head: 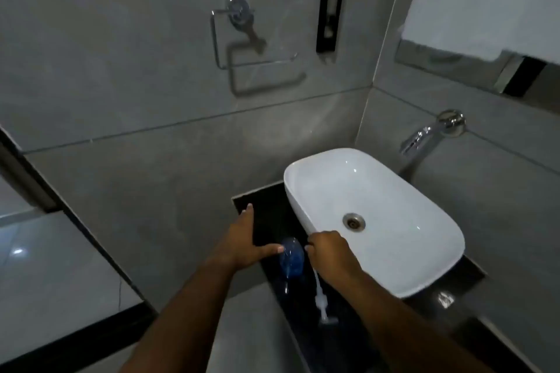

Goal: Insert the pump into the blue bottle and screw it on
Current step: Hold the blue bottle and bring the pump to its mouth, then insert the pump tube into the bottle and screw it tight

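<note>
A clear blue bottle (291, 256) stands on the black counter (269, 218), just left of the white basin. My left hand (245, 239) is spread open on its left side, thumb tip touching the bottle. My right hand (328, 254) is curled beside the bottle's right side; whether its fingers grip anything is hidden. A white pump (322, 301) with its long tube lies on the counter below my right wrist, head toward me.
A white basin (403, 191) with a metal drain fills the counter's right part. A chrome tap (430, 133) juts from the right wall. A chrome paper holder (239, 36) and a black wall fitting (331, 0) hang on the back wall.
</note>
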`<action>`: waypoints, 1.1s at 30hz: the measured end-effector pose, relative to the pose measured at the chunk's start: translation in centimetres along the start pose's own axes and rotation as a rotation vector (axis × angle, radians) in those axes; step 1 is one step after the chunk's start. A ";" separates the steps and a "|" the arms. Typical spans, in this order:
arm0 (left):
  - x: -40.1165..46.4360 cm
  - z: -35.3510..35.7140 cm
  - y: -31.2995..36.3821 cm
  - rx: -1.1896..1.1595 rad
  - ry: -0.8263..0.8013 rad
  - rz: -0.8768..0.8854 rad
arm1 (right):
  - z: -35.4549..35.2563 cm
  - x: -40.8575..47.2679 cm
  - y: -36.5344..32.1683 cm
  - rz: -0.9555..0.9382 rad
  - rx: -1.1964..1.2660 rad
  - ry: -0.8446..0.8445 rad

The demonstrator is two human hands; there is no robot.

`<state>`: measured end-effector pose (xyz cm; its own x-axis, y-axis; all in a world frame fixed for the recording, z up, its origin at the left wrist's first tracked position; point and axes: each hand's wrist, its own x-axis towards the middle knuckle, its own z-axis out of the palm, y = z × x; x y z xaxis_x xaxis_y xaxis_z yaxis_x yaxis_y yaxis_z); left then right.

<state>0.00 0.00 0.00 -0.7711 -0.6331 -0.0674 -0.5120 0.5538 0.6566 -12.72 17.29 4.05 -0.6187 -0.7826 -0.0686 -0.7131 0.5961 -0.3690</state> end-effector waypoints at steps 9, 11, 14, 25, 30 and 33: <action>0.6 6.9 -1.8 -0.091 -0.147 -0.063 | 7.2 -3.5 4.2 0.223 0.054 -0.205; 1.4 7.8 -2.0 -0.098 -0.139 -0.029 | 8.8 -3.6 4.2 0.251 0.024 -0.183; 2.2 8.3 -2.0 -0.066 -0.130 0.024 | 10.0 -3.6 4.0 0.294 0.017 -0.153; 2.6 8.8 -2.1 0.277 -0.089 0.175 | 7.4 -2.8 2.2 0.302 0.166 0.052; 2.7 9.0 -2.3 0.420 -0.021 0.239 | 2.2 -1.9 0.8 0.181 0.173 0.137; 2.9 9.2 -2.4 0.406 -0.014 0.243 | -1.6 -1.0 0.4 0.077 0.090 0.182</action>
<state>-4.47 1.83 -8.72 -0.8907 -0.4529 0.0403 -0.4201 0.8535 0.3082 -12.97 18.58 5.46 -0.7257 -0.6849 0.0654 -0.6338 0.6283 -0.4512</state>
